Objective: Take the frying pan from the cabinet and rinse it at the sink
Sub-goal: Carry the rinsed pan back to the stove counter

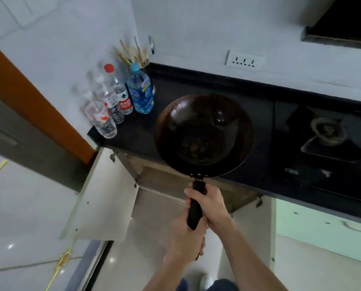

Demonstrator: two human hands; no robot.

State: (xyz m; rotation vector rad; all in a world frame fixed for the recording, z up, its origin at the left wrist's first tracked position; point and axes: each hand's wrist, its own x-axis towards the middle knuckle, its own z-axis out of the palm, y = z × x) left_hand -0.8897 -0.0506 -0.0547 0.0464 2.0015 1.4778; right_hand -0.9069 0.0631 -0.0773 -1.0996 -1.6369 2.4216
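Both bare forearms are extended upward from the bottom centre of the frame. The right hand [212, 203] is wrapped round the upper part of the frying pan handle [195, 211], with the thumb laid across it. The left hand [186, 236] is closed round the lower end, touching the right.

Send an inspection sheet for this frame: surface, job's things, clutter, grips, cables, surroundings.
Surface: dark countertop, bottles at its left corner.
Job's things: frying pan held over the counter's front edge, brownish residue inside; cabinet door below is open; sink not in view.
Clutter: plastic bottles; utensil holder with chopsticks behind them.
Grips: right hand holds the handle near the pan, left hand holds its end.
Cables: nothing seen.
Surroundings: gas burner right of the pan, wall socket, range hood.
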